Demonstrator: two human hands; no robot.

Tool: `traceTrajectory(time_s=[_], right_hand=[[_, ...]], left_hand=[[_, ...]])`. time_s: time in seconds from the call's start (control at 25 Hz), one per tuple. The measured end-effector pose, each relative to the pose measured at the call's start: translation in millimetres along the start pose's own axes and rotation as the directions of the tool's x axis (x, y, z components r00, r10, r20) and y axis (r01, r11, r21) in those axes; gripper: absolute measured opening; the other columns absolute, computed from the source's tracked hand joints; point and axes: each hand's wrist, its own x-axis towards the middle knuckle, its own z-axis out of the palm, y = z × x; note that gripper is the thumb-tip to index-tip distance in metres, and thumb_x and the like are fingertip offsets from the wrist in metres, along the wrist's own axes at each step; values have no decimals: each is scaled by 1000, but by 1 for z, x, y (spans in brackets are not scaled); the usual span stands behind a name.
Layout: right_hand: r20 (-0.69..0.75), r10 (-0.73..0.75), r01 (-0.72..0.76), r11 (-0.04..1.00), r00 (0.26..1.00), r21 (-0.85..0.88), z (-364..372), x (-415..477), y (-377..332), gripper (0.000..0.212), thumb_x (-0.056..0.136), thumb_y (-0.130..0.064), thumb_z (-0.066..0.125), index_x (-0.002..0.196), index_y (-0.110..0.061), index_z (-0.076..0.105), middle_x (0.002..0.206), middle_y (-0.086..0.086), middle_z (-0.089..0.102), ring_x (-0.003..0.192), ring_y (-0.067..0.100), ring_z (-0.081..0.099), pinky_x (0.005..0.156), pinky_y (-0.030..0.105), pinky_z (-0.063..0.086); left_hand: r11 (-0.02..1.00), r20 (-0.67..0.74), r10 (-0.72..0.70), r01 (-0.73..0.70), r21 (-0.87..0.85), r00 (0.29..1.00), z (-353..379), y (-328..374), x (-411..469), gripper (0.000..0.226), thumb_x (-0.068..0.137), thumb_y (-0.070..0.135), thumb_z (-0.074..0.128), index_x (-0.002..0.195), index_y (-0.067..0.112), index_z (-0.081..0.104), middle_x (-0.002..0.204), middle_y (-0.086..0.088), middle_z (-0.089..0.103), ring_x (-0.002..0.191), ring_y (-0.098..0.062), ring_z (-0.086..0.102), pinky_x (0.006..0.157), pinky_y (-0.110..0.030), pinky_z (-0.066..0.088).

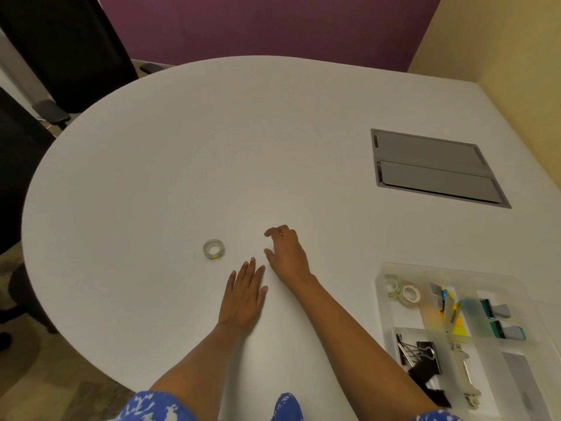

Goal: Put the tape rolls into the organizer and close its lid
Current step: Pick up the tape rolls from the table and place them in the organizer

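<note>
One white table [212,147], rounded on its far-left side, fills most of the view; grey cable hatch [437,167] set flush in it at far right. Clear plastic organizer [383,311] at near right edge of table, lid off or open — cannot tell where the lid is. Its compartments hold black binder clips [420,357], teal-handled clips [501,322], yellow and orange bits, partly blurred. Two tape rolls [402,290] lie side by side in its far-left compartment. Both forearms bare, blue patterned sleeves at bottom edge. Left hand [244,294] flat on table, palm down, fingers straight and together, grip released, nothing under it that shows. Right hand [288,253] just beyond it, fingers curled loosely, grip released, holding nothing. Third tape roll [214,249], clear with greenish core, lies flat on bare table left of both hands, near the left fingertips but apart from them.
</note>
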Motion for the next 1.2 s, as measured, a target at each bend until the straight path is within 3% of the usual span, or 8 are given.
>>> traceTrajectory(time_s=[0.24,0.44,0.6,0.68,0.76,0.88,1.0,1.2], right_hand=[[181,-47,54,998,982,-33,43,31,-54,44,93,-16,56,135,-11,44,136,10,45,123,25,45,92,35,48],[269,-58,74,996,961,-51,68,43,-82,54,90,-20,61,139,-13,40,140,10,41,126,27,43,95,39,48],[321,-93,135,984,943,-112,79,48,-92,57,93,-22,58,144,-19,34,150,10,32,133,27,38,101,42,45],[330,-126,188,968,936,-165,83,48,-94,51,95,-21,55,142,-18,38,149,11,33,132,27,40,101,40,44],[315,-132,193,966,940,-171,86,48,-94,40,95,-17,54,135,-15,47,144,11,39,127,27,44,96,38,46],[259,-106,130,988,960,-79,80,49,-89,35,93,-11,55,128,-14,54,138,10,44,123,26,47,92,38,50],[169,-58,47,997,984,64,62,50,-77,35,91,-11,57,126,-17,56,137,7,46,126,23,44,94,35,49],[24,73,-76,987,997,145,10,40,-33,35,89,-17,62,123,-19,58,133,6,49,122,23,46,91,33,48]], left_hand=[[993,-26,110,-111,-32,994,-11,-35,7,53,103,32,21,151,17,7,161,-2,7,149,-15,-1,119,-29,-16],[969,64,-51,65,-239,997,-16,-50,15,50,97,19,43,144,5,33,152,-13,34,143,-27,28,120,-37,16],[982,13,185,-184,-37,983,-9,-57,18,59,102,40,27,144,28,-13,153,6,-19,139,-15,-23,112,-33,-24],[981,9,188,-187,-47,982,-5,-60,21,59,102,41,25,142,32,-16,150,11,-24,137,-12,-27,107,-24,-31],[982,33,142,-137,-130,989,-1,-60,18,61,100,37,34,149,31,-2,156,11,-9,144,-16,-14,118,-29,-17],[944,-43,-45,29,-329,998,-14,-55,17,54,91,23,56,142,19,38,148,2,40,139,-22,37,111,-31,37],[975,-109,219,-223,-23,970,-14,-54,20,51,100,33,31,148,17,26,155,-2,30,145,-15,25,121,-31,15],[996,-23,93,-94,0,995,-7,-42,17,52,102,36,14,151,24,2,161,4,-3,148,-13,-9,120,-33,-10]])
